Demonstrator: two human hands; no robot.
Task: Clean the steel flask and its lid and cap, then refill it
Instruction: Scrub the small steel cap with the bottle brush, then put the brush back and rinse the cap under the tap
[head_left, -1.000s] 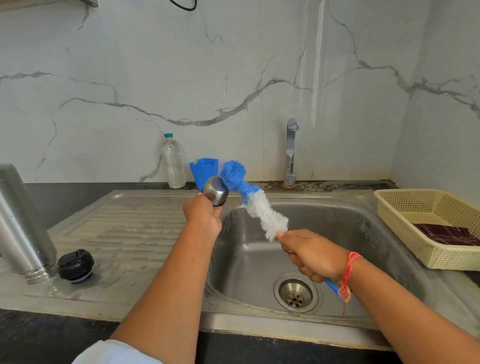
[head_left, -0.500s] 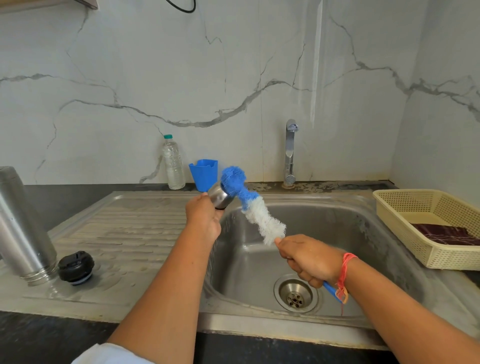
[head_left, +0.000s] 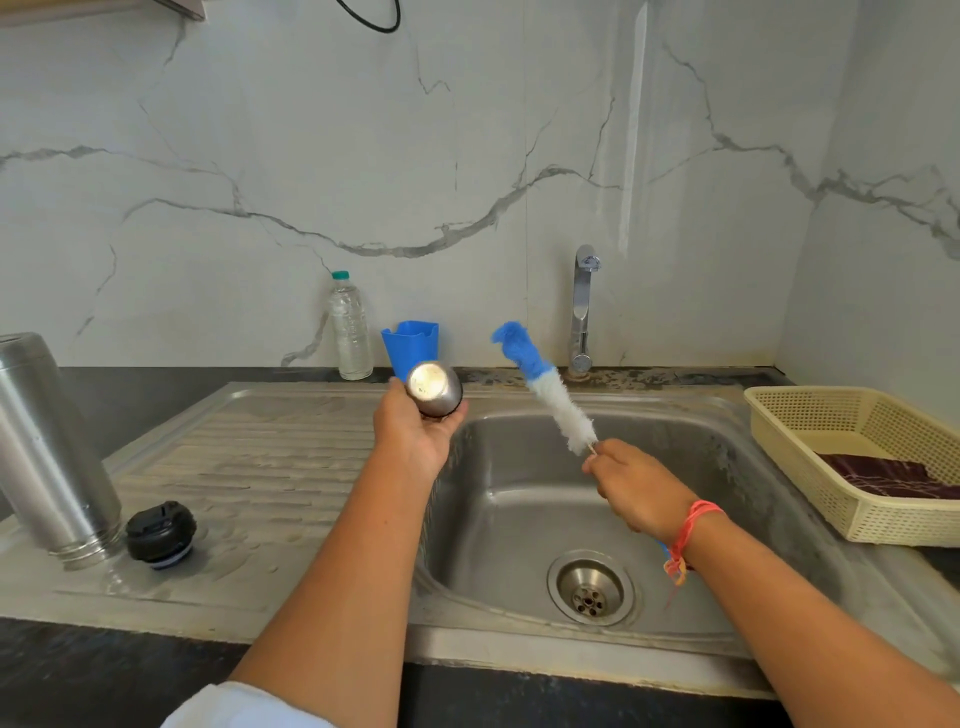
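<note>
My left hand (head_left: 415, 436) grips the small steel cap (head_left: 434, 389) above the sink's left rim, its shiny flat end turned toward me. My right hand (head_left: 636, 486) holds the handle of a bottle brush (head_left: 545, 387) with a blue tip and white bristles, raised over the basin and apart from the cap. The steel flask (head_left: 47, 457) stands mouth down on the drainboard at the far left. Its black lid (head_left: 161, 532) sits right beside it.
The steel sink basin (head_left: 519, 519) with its drain (head_left: 589, 587) lies below my hands. A tap (head_left: 583, 312), a blue plastic cup (head_left: 410, 345) and a clear water bottle (head_left: 350, 327) stand at the back. A cream basket (head_left: 810, 457) holding a dark cloth sits right.
The brush tip was against the cap; it has now pulled away to the right. My left hand turned the cap so its flat end faces me.
</note>
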